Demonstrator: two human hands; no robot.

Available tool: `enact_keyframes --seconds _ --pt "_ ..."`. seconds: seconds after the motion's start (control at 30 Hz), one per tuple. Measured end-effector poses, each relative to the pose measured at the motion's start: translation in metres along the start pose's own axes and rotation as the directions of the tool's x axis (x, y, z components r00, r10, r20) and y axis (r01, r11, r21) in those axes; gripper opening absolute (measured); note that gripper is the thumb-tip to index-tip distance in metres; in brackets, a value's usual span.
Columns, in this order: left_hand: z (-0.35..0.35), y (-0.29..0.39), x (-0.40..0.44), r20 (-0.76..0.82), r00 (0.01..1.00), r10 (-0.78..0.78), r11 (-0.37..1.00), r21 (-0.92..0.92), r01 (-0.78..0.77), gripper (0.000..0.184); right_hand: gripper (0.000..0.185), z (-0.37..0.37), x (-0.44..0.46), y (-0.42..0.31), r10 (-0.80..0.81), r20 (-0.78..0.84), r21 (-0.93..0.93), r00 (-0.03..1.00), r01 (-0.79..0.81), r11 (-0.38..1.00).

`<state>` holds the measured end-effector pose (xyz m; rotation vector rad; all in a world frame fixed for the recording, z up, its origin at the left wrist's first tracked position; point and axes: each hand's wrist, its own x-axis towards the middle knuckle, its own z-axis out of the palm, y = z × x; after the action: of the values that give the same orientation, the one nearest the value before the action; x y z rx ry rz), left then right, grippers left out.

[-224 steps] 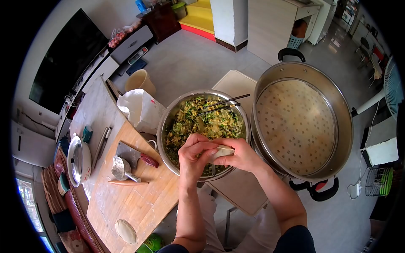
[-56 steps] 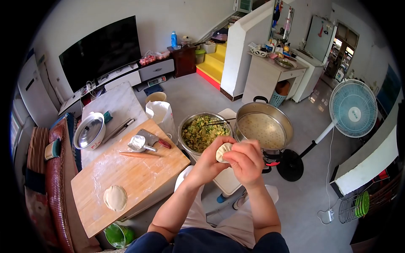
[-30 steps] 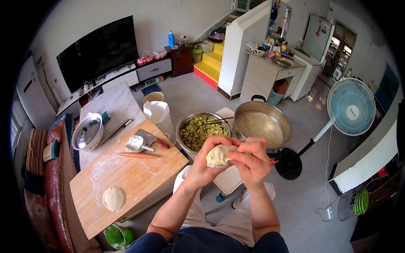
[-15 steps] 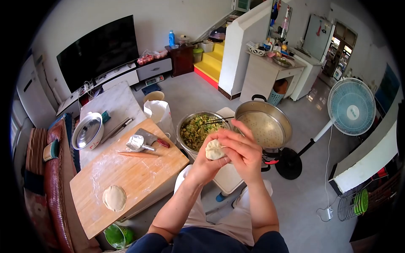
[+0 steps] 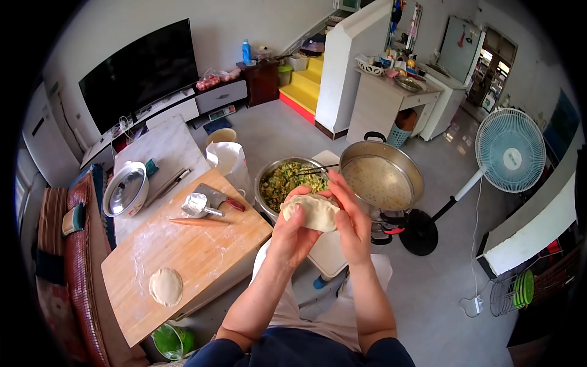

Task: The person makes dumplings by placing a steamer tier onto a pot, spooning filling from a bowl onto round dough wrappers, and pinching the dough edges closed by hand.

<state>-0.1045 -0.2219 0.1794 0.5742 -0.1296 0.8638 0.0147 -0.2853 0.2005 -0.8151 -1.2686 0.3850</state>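
Note:
Between my two hands is a pale, long dumpling (image 5: 310,213) with a crimped edge. My left hand (image 5: 291,235) grips its left end, thumb on the near face. At its right end my right hand (image 5: 351,220) presses with the thumb and palm, fingers pointing up. Just behind them stands a steel bowl of chopped green and yellow filling (image 5: 284,181), with dark chopsticks (image 5: 318,169) across its rim. To its right is a large steamer pot (image 5: 412,164) with a perforated tray inside. A flat round of dough (image 5: 166,287) lies on the wooden board (image 5: 202,254).
A rolling pin (image 5: 199,222), a flour scoop (image 5: 194,205) and a cleaver with a red handle (image 5: 235,203) lie on the board. A lidded bowl (image 5: 125,191) stands on the marble table. The standing fan (image 5: 511,158) is at the right, beyond the pot.
The dumpling has turned from a bunched, end-on view to lying lengthwise between my hands. My right fingers have come off its top edge. Earlier, the camera was closer over the bowl.

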Motion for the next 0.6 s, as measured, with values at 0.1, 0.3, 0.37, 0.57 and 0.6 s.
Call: enact_keyframes --seconds 0.1,0.3,0.37,0.57,0.6 --pt "0.008 -0.005 -0.003 -0.015 0.998 0.064 0.996 0.063 -0.063 0.050 0.033 0.003 0.003 0.003 -0.143 -0.008 -0.291 0.990 0.134 0.947" --pt "0.011 -0.014 -0.007 -0.072 0.987 0.147 0.985 0.099 -0.139 0.047 0.035 0.007 0.004 0.013 -0.140 0.041 -0.394 0.989 0.145 0.908" --pt "0.005 -0.012 -0.003 -0.088 0.989 0.117 0.993 0.007 -0.117 0.048 0.037 0.007 0.003 0.015 0.013 -0.024 0.081 1.000 -0.011 0.997" --pt "0.005 -0.007 -0.001 -0.161 0.987 -0.006 0.976 -0.217 -0.030 0.054 0.043 0.006 -0.002 0.022 0.023 -0.030 0.009 0.999 -0.023 1.000" --pt "0.008 -0.008 -0.002 -0.181 0.983 -0.020 0.974 -0.223 -0.021 0.055 0.044 0.007 -0.004 0.020 0.041 -0.010 -0.092 0.999 -0.042 0.995"
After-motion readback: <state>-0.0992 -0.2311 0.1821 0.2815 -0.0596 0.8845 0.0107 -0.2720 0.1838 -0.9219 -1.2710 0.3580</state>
